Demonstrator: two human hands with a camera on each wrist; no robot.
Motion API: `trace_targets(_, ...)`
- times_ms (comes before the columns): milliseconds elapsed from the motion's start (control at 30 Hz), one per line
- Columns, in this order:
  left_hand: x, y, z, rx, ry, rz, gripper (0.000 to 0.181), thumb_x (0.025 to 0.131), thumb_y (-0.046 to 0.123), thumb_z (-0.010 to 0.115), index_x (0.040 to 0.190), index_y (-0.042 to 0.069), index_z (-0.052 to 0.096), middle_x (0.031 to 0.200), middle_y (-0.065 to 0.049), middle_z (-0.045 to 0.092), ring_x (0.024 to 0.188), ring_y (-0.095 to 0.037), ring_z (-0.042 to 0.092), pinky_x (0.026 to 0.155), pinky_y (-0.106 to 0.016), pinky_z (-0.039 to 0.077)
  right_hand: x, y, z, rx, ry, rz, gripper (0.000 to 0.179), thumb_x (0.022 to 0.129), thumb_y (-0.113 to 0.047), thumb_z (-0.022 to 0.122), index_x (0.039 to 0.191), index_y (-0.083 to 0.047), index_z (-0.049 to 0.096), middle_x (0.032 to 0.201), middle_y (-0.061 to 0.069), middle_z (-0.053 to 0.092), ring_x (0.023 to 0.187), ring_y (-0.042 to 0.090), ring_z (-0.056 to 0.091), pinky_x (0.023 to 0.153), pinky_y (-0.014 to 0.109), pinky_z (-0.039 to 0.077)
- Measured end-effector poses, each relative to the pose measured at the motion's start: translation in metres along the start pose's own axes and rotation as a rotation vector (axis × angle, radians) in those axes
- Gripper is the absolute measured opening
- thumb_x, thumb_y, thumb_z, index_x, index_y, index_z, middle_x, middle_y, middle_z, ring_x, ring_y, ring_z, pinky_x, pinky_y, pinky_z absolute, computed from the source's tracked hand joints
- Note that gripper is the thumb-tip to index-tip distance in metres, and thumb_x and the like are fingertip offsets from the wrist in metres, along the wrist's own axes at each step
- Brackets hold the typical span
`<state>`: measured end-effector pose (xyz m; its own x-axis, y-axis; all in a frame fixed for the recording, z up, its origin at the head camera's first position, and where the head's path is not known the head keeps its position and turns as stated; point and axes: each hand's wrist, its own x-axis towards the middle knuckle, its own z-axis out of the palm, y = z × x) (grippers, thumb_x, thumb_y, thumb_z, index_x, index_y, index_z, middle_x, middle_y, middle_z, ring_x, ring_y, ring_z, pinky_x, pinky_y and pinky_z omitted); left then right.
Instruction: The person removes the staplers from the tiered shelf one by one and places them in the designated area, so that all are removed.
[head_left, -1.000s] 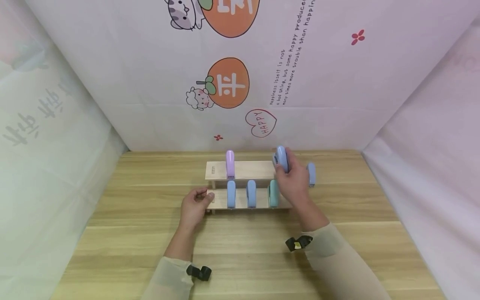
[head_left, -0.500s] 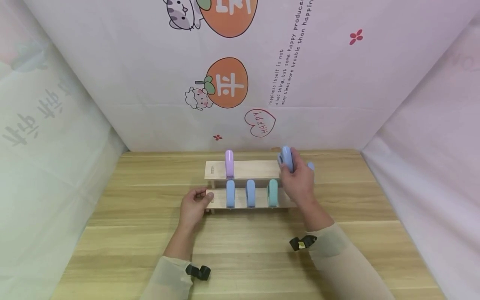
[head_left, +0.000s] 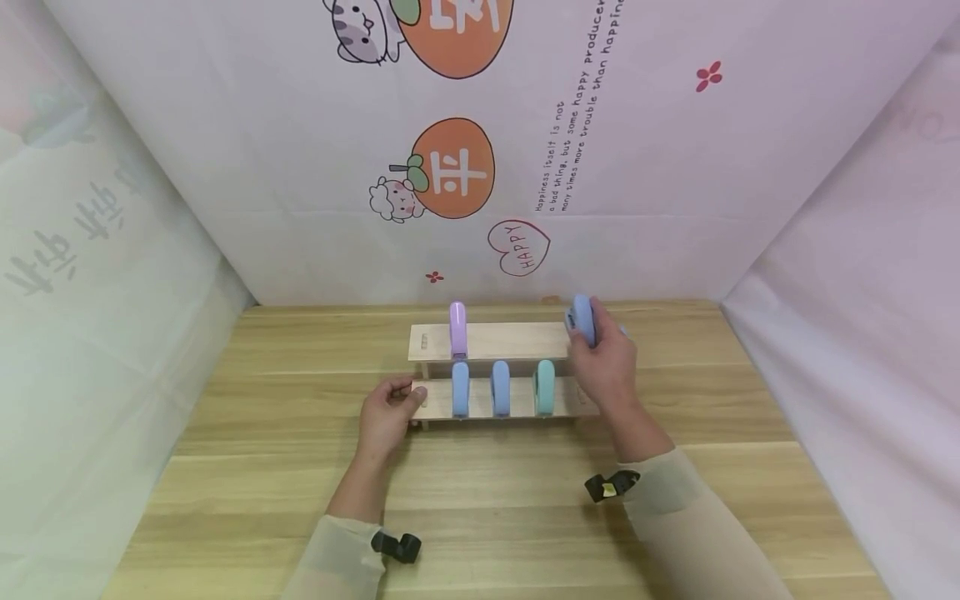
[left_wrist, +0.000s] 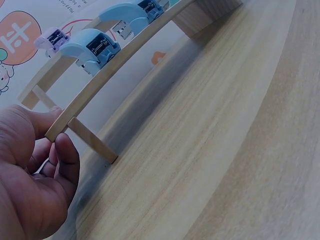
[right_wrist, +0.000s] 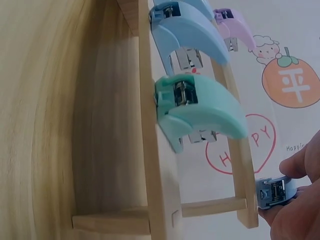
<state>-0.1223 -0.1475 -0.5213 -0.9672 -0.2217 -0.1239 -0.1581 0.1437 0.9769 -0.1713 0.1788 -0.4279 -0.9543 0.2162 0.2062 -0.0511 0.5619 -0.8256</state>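
A two-tier wooden rack carries small staplers. Between thumb and fingers, my left hand [head_left: 386, 419] pinches the left end of the lower shelf [left_wrist: 95, 90]. My right hand [head_left: 609, 358] grips a blue stapler [head_left: 582, 319] at the right end of the upper shelf [head_left: 517, 342]; the right wrist view shows this stapler's base end [right_wrist: 272, 192] right at the shelf's edge. A purple stapler [head_left: 458, 330] stands on the upper shelf's left part. Two blue staplers, one left [head_left: 460, 390] and one in the middle [head_left: 500, 389], plus a green stapler [right_wrist: 200, 105], stand in a row on the lower shelf.
Another blue stapler [head_left: 624, 332] lies to the right of the rack, mostly hidden behind my right hand. The rack stands on a wood-grain table [head_left: 495, 500] near the printed white back cloth [head_left: 637, 258]. White cloth [head_left: 840, 292] also hangs on both sides.
My right hand has moved rightward with the blue stapler, along the upper shelf to its right end, and now covers most of the stapler beside the rack. My left hand has stayed put.
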Motion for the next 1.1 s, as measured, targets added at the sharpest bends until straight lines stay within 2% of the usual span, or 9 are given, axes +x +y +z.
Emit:
trace_targets(233,0.000,-0.001,0.001,0.015,0.000,-0.008,0.044,0.092,0.026,0.080,0.127,0.002,0.067,0.117,-0.012,0.066,0.107,-0.026,0.061,0.087,-0.032,0.057,0.002,0.007,-0.004,0.023,-0.012,0.051,0.062,0.103,-0.015,0.059,0.161,-0.013,0.038,0.158,0.019,0.044,0.141,0.039,0.047,0.114,0.056,0.042)
trace_targets(400,0.000,0.000,0.000,0.032,-0.004,-0.011,0.043,0.093,0.027,0.079,0.127,0.003,0.067,0.118,-0.011,0.066,0.108,-0.025,0.061,0.092,-0.034,0.054,0.002,0.012,-0.008,0.018,-0.006,0.051,0.060,0.103,-0.015,0.058,0.160,-0.013,0.039,0.158,0.018,0.045,0.140,0.037,0.047,0.114,0.056,0.043)
trace_targets(567,-0.001,-0.001,0.001,0.022,-0.003,-0.008,0.043,0.094,0.026,0.079,0.127,0.003,0.067,0.118,-0.012,0.066,0.108,-0.026,0.061,0.084,-0.029,0.058,0.003,0.015,-0.012,0.011,0.008,0.037,0.060,0.103,-0.016,0.058,0.159,-0.011,0.041,0.157,0.018,0.047,0.138,0.036,0.050,0.113,0.056,0.044)
trace_targets(700,-0.001,-0.002,0.002,0.022,0.003,-0.007,0.043,0.093,0.026,0.079,0.127,0.003,0.067,0.119,-0.012,0.066,0.108,-0.026,0.061,0.082,-0.025,0.057,0.003,0.019,-0.014,-0.006,0.011,0.024,0.060,0.102,-0.015,0.058,0.159,-0.010,0.041,0.156,0.019,0.047,0.138,0.038,0.050,0.114,0.055,0.044)
trace_targets(933,-0.001,-0.002,0.001,-0.049,-0.018,-0.017,0.041,0.095,0.022,0.078,0.128,0.002,0.066,0.119,-0.014,0.062,0.100,-0.026,0.061,0.068,-0.030,0.062,0.005,0.021,-0.018,-0.021,0.022,0.004,0.060,0.102,-0.012,0.059,0.158,-0.007,0.041,0.156,0.020,0.047,0.139,0.039,0.049,0.115,0.055,0.043)
trace_targets(1100,-0.002,-0.001,0.001,-0.065,-0.022,-0.021,0.040,0.095,0.021,0.077,0.129,0.002,0.066,0.119,-0.014,0.061,0.095,-0.025,0.062,0.066,-0.030,0.063,0.006,0.022,-0.022,-0.036,0.024,0.000,0.060,0.102,-0.011,0.058,0.158,-0.005,0.041,0.157,0.021,0.045,0.141,0.041,0.047,0.115,0.056,0.042)
